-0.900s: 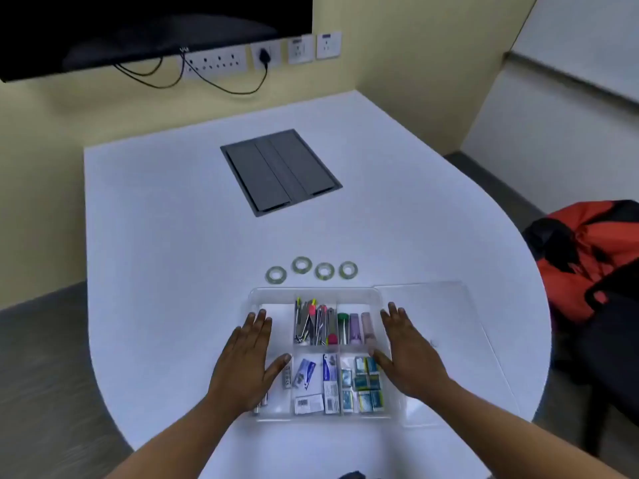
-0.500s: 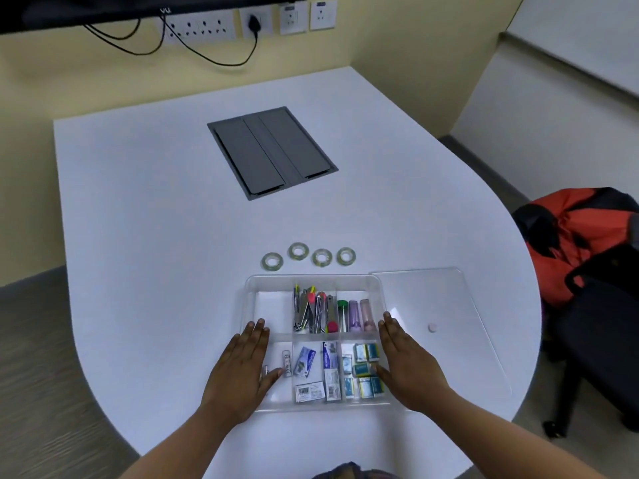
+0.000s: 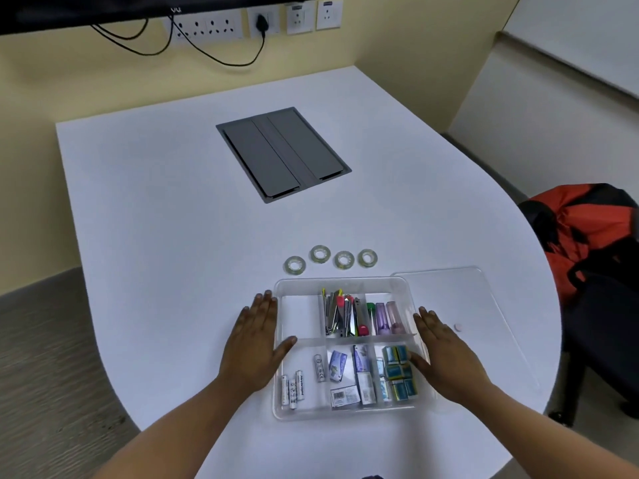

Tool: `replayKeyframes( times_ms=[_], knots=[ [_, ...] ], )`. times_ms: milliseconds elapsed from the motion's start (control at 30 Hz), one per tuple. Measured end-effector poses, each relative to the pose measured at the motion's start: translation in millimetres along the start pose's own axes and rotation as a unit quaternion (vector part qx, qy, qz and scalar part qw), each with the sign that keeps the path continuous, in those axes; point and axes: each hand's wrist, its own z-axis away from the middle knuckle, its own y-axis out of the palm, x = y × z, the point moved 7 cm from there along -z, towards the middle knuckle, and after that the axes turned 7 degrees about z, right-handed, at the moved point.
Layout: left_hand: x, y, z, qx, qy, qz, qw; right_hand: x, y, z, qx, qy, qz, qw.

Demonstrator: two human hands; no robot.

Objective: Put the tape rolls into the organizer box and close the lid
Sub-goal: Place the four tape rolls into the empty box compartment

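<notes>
Several small clear tape rolls (image 3: 330,259) lie in a row on the white table just beyond the organizer box (image 3: 340,280). The clear box is open, with compartments of pens, batteries and small packets; its far-left compartment is bare. The clear lid (image 3: 449,292) lies flat on the table to the box's right. My left hand (image 3: 255,344) rests flat against the box's left side, thumb over its rim. My right hand (image 3: 446,354) lies flat at the box's right side, partly on the lid. Neither hand holds anything.
A grey cable hatch (image 3: 283,153) is set into the table's middle. Wall sockets and black cables (image 3: 207,50) hang under a screen at the back. At the right stands a dark chair (image 3: 608,340) with an orange and black bag (image 3: 584,229).
Both hands have slid outward off the box's compartments to its left and right sides. The view has shifted a little; the tape rolls have not moved.
</notes>
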Motion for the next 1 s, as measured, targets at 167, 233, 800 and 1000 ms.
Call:
replayKeyframes(
  times_ms=[167,233,800,1000],
  knots=[
    [35,-2,-18,-0.020,-0.089,0.061,0.994,22,-25,-13,-0.029,-0.005,-0.056,0.998],
    [48,0,-26,-0.036,-0.134,0.076,0.987,29,-37,-27,-0.049,-0.019,-0.069,0.996],
    [90,75,-27,0.132,-0.283,0.084,0.946,23,-42,-218,0.023,0.053,-0.141,0.988],
    [89,75,-27,0.152,-0.283,0.088,0.943,23,-19,-236,0.043,0.076,-0.106,0.991]
  ],
)
